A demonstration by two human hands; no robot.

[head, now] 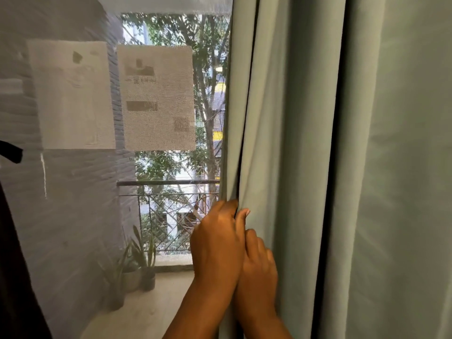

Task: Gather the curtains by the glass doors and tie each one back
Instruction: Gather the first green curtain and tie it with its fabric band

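Two hands — left hand [216, 243], right hand [259, 270] — fingertips hidden behind curtain [293, 143] edge

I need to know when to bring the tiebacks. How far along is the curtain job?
Early. Done: the green curtain's leading edge is pulled back from the mesh-screened glass door, showing the balcony. In hand: the left hand and right hand both grip that edge, bunching its folds. Left: no tie is visible on it, so finishing the gather and tying remain. No other curtain can be clearly made out.
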